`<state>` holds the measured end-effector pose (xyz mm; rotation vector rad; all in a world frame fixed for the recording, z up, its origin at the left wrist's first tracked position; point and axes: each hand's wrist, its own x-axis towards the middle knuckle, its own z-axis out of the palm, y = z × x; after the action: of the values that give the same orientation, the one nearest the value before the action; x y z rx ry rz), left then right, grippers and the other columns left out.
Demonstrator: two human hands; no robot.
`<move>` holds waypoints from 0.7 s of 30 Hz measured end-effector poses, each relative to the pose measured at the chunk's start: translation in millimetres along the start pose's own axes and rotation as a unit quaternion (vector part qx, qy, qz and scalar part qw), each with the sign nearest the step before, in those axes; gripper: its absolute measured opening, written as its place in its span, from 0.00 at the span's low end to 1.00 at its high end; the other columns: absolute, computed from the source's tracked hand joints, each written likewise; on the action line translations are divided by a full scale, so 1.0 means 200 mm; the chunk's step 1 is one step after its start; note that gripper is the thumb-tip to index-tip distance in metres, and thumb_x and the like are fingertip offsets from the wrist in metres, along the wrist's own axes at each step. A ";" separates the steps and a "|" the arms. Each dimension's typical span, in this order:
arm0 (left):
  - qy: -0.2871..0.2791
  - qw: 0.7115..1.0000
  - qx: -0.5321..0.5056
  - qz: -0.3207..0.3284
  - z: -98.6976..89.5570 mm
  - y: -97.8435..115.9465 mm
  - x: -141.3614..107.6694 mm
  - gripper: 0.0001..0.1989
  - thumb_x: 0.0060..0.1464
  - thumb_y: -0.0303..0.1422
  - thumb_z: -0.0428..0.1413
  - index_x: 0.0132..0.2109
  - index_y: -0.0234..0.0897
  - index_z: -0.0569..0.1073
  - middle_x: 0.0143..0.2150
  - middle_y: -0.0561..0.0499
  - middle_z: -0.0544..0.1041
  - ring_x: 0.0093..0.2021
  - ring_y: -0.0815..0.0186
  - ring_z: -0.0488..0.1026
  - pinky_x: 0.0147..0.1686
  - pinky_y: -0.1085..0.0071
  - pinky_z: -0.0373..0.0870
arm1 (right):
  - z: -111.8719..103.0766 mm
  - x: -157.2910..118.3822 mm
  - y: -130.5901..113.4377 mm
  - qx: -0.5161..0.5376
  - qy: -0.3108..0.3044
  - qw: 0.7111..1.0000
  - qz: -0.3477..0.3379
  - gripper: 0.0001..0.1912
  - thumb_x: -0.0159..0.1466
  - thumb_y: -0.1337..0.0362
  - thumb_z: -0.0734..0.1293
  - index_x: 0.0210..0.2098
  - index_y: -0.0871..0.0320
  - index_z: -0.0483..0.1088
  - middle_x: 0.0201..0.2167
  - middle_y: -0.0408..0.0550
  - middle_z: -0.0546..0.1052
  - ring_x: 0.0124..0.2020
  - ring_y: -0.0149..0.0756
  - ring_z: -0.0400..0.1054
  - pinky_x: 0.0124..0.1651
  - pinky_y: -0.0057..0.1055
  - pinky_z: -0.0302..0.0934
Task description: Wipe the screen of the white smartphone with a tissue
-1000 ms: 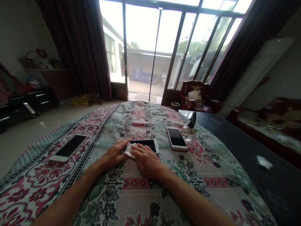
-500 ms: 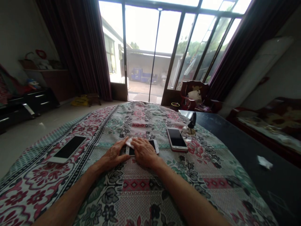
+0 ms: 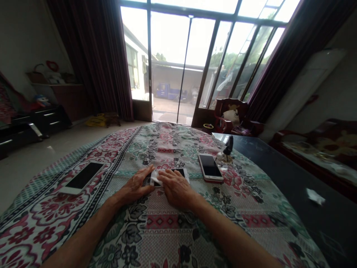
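Note:
A white smartphone (image 3: 186,177) with a dark screen lies crosswise on the patterned cloth in front of me. At its left end my left hand (image 3: 137,185) grips the phone, thumb at the near corner and fingers at the far one. My right hand (image 3: 177,187) lies over the screen, its fingertips pressing a folded white tissue (image 3: 156,177) against the phone's left part. The right hand covers much of the screen's middle. To the right, another white phone (image 3: 210,166) rests on something with a red edge. A third white phone (image 3: 83,177) lies at the left.
A clear spray bottle (image 3: 226,152) with a black head stands beyond the right phone. The floral tablecloth (image 3: 167,242) covers the table. A dark tabletop (image 3: 279,163) adjoins on the right, with a crumpled white tissue (image 3: 315,196). Glass doors (image 3: 173,74) are ahead.
My right hand has shifted slightly right and nearer to me, with the tissue lower on the screen. My left hand still holds the phone's left end.

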<state>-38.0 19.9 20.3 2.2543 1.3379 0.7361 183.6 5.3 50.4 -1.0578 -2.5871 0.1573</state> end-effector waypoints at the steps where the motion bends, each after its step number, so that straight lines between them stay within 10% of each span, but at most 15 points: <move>1: -0.004 1.000 -0.002 -0.001 0.00 0.00 0.00 0.34 0.52 0.39 0.56 0.65 0.38 0.60 0.68 0.41 0.57 0.68 0.51 0.53 0.65 0.52 0.50 | 0.00 0.02 0.03 -0.005 0.002 1.000 0.011 0.19 0.67 0.67 0.56 0.55 0.53 0.66 0.61 0.44 0.66 0.62 0.39 0.58 0.63 0.40 0.50; 12: -0.006 1.000 -0.022 -0.013 -0.02 0.02 0.01 0.34 0.50 0.37 0.58 0.64 0.40 0.61 0.69 0.42 0.56 0.68 0.50 0.53 0.65 0.50 0.50 | 0.01 -0.03 0.17 -0.036 0.040 0.975 0.217 0.25 0.64 0.70 0.54 0.60 0.57 0.63 0.63 0.50 0.63 0.65 0.41 0.52 0.64 0.42 0.47; 21: 0.008 1.000 -0.008 0.001 0.00 0.00 0.00 0.35 0.52 0.38 0.57 0.66 0.39 0.58 0.67 0.41 0.59 0.67 0.52 0.55 0.65 0.51 0.52 | 0.07 0.04 -0.04 -0.019 0.021 0.997 0.075 0.22 0.67 0.66 0.55 0.60 0.55 0.62 0.64 0.49 0.61 0.65 0.41 0.52 0.65 0.42 0.45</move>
<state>-37.9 20.7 19.5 2.2423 1.3335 0.7634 167.5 4.8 41.8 -1.2555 -2.4832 0.1203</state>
